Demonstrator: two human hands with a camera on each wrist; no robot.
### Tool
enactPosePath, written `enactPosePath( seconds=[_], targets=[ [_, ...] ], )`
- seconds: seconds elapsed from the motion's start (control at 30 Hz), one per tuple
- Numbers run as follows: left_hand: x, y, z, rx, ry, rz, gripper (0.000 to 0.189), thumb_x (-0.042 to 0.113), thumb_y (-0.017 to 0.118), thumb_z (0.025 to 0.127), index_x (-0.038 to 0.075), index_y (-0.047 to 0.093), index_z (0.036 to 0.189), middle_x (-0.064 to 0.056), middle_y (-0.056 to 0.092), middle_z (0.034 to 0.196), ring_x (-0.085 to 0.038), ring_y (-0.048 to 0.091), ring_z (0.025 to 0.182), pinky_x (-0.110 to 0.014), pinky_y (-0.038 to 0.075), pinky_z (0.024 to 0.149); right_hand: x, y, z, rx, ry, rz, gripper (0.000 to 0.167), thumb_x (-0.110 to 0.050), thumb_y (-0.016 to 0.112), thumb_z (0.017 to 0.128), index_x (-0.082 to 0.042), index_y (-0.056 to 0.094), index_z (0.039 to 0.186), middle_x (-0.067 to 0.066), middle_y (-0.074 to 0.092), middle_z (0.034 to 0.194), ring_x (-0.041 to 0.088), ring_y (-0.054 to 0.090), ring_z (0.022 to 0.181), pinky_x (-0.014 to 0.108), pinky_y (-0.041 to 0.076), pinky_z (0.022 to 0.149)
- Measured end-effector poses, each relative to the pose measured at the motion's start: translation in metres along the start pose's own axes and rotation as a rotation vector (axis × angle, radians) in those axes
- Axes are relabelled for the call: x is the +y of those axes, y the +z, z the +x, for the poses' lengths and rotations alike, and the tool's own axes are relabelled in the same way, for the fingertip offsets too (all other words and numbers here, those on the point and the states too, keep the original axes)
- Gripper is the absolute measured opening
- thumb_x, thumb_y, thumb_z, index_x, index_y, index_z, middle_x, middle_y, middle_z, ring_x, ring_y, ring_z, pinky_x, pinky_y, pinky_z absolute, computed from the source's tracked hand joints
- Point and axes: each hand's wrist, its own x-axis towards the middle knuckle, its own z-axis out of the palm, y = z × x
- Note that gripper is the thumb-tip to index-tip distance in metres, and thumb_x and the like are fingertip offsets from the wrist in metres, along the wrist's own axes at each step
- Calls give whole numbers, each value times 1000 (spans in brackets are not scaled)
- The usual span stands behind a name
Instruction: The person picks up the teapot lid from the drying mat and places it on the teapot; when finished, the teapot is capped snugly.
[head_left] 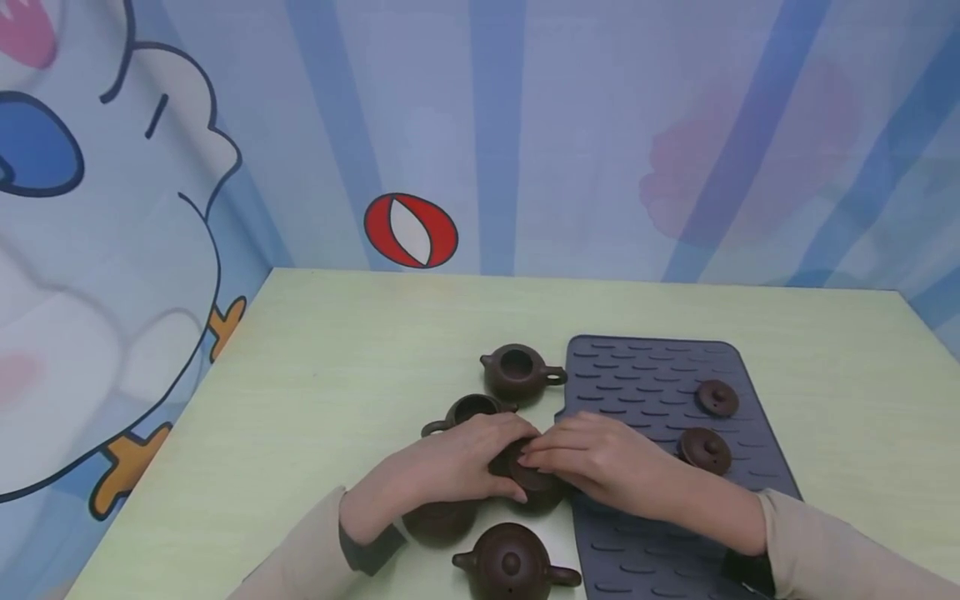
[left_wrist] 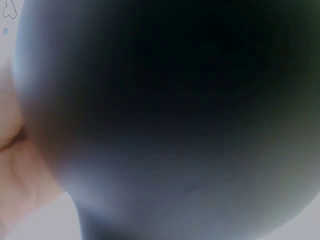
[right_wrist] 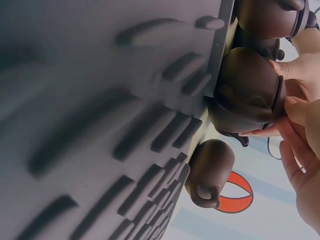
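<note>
A dark brown teapot [head_left: 542, 500] stands between both hands at the mat's left edge. My left hand [head_left: 453, 465] holds its body from the left, thumb toward me. With its fingertips my right hand [head_left: 618, 465] pinches the lid [head_left: 534, 477] on top of this teapot. In the right wrist view the lid [right_wrist: 279, 102] sits at the mouth of the teapot [right_wrist: 245, 82], between the fingers. A large dark rounded surface [left_wrist: 165, 150], blurred and very near, fills most of the left wrist view, with part of the left hand [left_wrist: 22, 170] beside it.
Behind stand two lidless teapots, one [head_left: 517, 372] farther back and one [head_left: 474, 407] partly hidden by the left hand. A lidded teapot [head_left: 512, 562] is in front, another pot [head_left: 441, 523] under the left wrist. Two loose lids [head_left: 717, 398] [head_left: 705, 451] lie on the grey ridged mat [head_left: 637, 367].
</note>
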Motion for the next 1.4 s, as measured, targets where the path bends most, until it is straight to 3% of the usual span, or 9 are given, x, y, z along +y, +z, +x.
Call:
enactPosePath(
  seconds=[0.27,0.47,0.63,0.77,0.93,1.03,1.2,1.4],
  targets=[
    [-1,-2,1,-3,13,9,54,32,75,79,10,57,124,0,59,122,-8,53,112,-23,43,95,0,-3,3,-21,23,4,41,-4,77,73,-12,67,112,-2,67,109,9,61,96,25,50,81],
    [-4,-1,0,-3,43,26,53,34,74,79,9,58,123,-1,60,122,-8,54,113,-25,42,97,0,0,1,-16,-5,7,41,-4,75,75,-11,66,114,-2,66,112,10,61,99,24,50,83],
    [-6,-4,-1,-33,50,6,53,31,73,81,9,56,126,0,58,125,-8,52,115,-23,42,97,2,-4,-2,-46,-35,-30,46,-5,76,74,-12,64,118,-1,64,116,11,60,103,25,49,85],
    [-11,-11,-5,-54,30,-36,53,28,72,83,10,55,129,0,57,128,-10,50,120,-23,43,98,3,-13,-9,-45,0,-38,46,-5,77,73,-13,65,116,-3,64,116,9,59,103,24,48,86],
    [-15,-24,-10,-22,40,-96,51,25,71,84,7,56,128,-4,58,126,-15,53,117,-27,45,96,3,-23,-20,-17,27,-39,25,-14,63,90,-14,65,115,-5,64,114,9,59,101,23,48,84],
    [-20,-31,-15,27,53,-123,49,22,71,83,6,57,127,-5,60,124,-16,56,114,-29,47,93,4,-27,-28,-2,21,-43,23,-20,53,96,-14,65,115,-4,64,113,9,59,99,23,49,83],
    [-37,-39,-22,116,14,-165,47,20,72,83,8,59,126,-4,61,122,-17,56,113,-38,47,95,5,-32,-47,-16,77,-47,26,-25,47,98,-15,64,115,-4,65,111,9,59,100,21,47,85],
    [-56,-41,-24,89,-102,-204,57,28,74,80,8,55,129,-7,56,128,-22,50,121,-43,42,100,5,-39,-67,-7,142,-81,34,-32,40,100,-15,66,112,-4,66,109,8,60,99,18,45,88]
  ],
)
